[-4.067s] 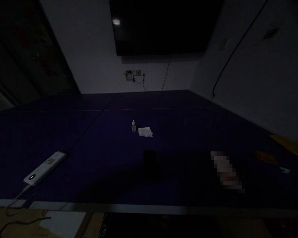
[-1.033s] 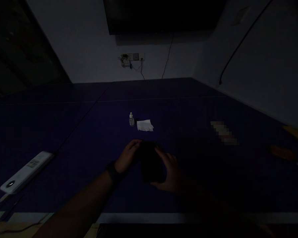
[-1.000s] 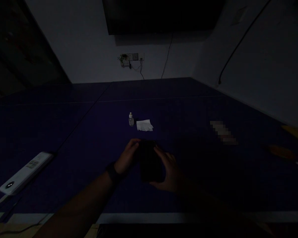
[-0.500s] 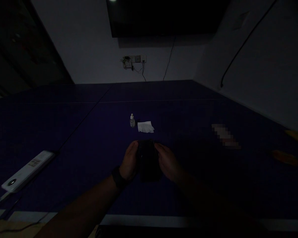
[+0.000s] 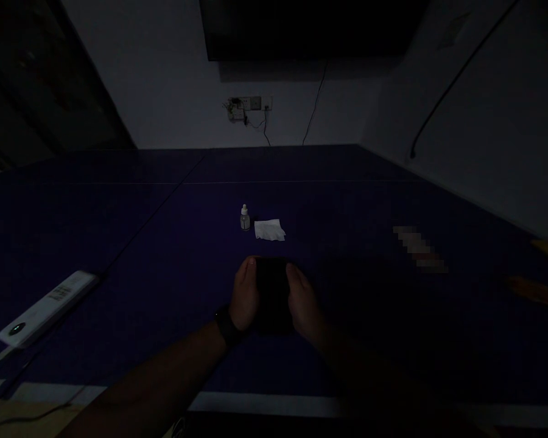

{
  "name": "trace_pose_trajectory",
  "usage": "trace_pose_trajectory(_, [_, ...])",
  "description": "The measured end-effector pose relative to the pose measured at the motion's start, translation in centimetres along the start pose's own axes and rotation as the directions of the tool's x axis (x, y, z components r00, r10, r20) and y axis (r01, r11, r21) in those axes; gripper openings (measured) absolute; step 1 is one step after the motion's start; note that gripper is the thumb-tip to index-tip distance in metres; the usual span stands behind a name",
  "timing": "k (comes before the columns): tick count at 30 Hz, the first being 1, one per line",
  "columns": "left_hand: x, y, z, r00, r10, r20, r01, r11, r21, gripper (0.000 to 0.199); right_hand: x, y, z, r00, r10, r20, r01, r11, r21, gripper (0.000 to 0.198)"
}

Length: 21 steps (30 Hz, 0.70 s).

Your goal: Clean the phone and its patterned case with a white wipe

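Observation:
A black, flat, rectangular object is held low over the blue surface, too dark for its kind to be made out. My left hand is closed on its left edge, thumb along the side. On the opposite edge my right hand grips it in the same way. A dark band circles my left wrist. Just beyond the object lies a crumpled white tissue. Left of the tissue stands a small clear dropper bottle with a white top, upright and apart from both hands.
A white power strip with a cable lies at the left on the blue tabletop. Toward the right is a blurred-out flat item, with an orange-brown thing farther over. Wall sockets and a large black screen are at the back.
The view has shifted slightly. The black object has tilted a little, and its glossy face looks darker now. Both hands keep hold of its sides.

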State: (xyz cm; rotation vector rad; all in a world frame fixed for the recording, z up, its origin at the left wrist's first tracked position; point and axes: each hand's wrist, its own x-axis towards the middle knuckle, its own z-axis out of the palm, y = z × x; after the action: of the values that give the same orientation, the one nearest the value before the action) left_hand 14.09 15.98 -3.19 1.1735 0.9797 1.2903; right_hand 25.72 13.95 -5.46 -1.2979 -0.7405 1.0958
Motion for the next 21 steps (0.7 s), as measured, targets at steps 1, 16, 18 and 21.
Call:
trace_pose_trajectory(1, [0.0, 0.0, 0.0, 1.000, 0.001, -0.001, -0.001, 1.000, -0.002, 0.048, -0.1, -0.2, 0.0, 1.000, -0.008, 0.005, 0.008, 1.000, -0.002, 0.053])
trace_pose_trajectory(16, [-0.8, -0.2, 0.4, 1.000, 0.009, 0.029, -0.007, 0.998, -0.069, 0.052, -0.1, -1.4, -0.2, 0.982, -0.191, 0.000, 0.186, 0.959, -0.212, 0.057])
trace_pose_trajectory(18, [-0.9, -0.2, 0.4, 0.999, 0.020, 0.033, -0.018, 0.998, -0.065, 0.053, 0.0, -1.3, -0.3, 0.982, -0.187, -0.001, 0.182, 0.961, -0.208, 0.058])
trace_pose_trajectory(21, [-1.0, -0.2, 0.4, 0.998, 0.045, 0.043, -0.044, 0.998, -0.044, 0.053, 0.1, -1.2, -0.4, 0.986, -0.164, 0.005, 0.162, 0.968, -0.190, 0.060])
